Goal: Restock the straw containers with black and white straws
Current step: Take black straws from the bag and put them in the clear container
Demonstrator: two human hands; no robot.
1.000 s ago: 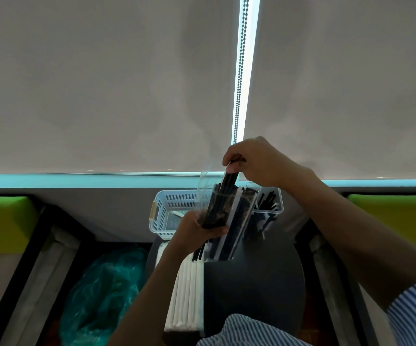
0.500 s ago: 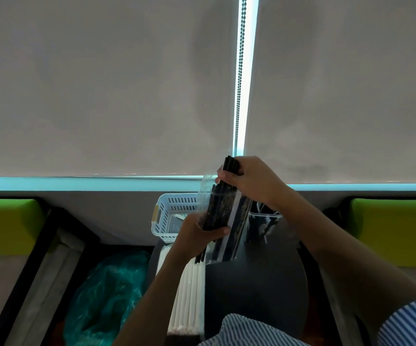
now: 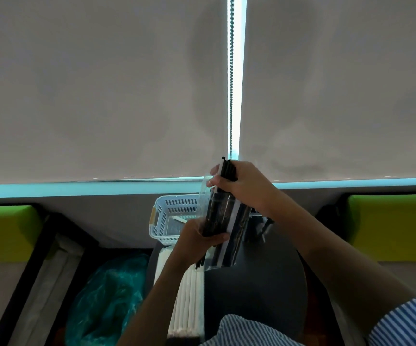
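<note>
Black straws (image 3: pixel 227 171) pinched at the top by right hand (image 3: pixel 241 183), left hand (image 3: pixel 199 238) gripping their clear bag (image 3: pixel 226 228).

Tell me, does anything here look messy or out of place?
One thing: a lone white straw lies slanted in the white basket. Some black straws also poke out below the clear bag that the left hand holds.
</note>
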